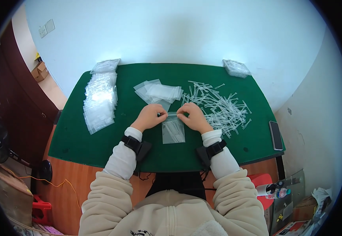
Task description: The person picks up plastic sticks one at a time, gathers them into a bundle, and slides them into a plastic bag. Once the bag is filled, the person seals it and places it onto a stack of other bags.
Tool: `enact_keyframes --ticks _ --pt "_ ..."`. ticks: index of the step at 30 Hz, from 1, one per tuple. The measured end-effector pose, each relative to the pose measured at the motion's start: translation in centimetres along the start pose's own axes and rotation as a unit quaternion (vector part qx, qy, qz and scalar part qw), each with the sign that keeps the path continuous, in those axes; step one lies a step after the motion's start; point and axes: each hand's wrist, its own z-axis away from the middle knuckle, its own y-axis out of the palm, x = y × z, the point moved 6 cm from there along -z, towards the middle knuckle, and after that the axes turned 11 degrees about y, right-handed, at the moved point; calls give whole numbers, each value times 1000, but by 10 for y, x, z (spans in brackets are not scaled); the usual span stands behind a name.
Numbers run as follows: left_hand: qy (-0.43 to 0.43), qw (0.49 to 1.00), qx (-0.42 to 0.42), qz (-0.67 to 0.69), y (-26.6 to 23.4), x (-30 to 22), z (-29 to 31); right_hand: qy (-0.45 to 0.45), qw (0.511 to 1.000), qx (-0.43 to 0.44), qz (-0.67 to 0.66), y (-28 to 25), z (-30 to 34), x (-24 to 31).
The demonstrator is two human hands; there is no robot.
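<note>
A small clear plastic bag (173, 131) with several thin clear sticks inside lies on the green table in front of me. My left hand (152, 116) pinches the left end of its top edge between thumb and fingers. At the right end of that edge, my right hand (193, 117) pinches it too. Just beyond my hands is a loose fan of flat bags (161, 91). To the right of my right hand spreads a heap of thin clear plastic sticks (224, 112) with small looped ends.
An overlapping row of filled bags (100, 100) runs along the table's left side. Another packet pile (237, 68) sits at the far right corner. A phone (275, 135) lies by the right edge of the green table (96, 147). A white wall stands behind.
</note>
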Motion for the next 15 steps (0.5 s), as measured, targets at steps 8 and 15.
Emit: enact_keyframes --ticks 8,15 --pt "63 998 -31 -4 12 -18 -3 -46 999 20 12 11 2 12" --pt "64 997 -29 -11 11 -19 -4 -45 999 30 4 11 1 11"
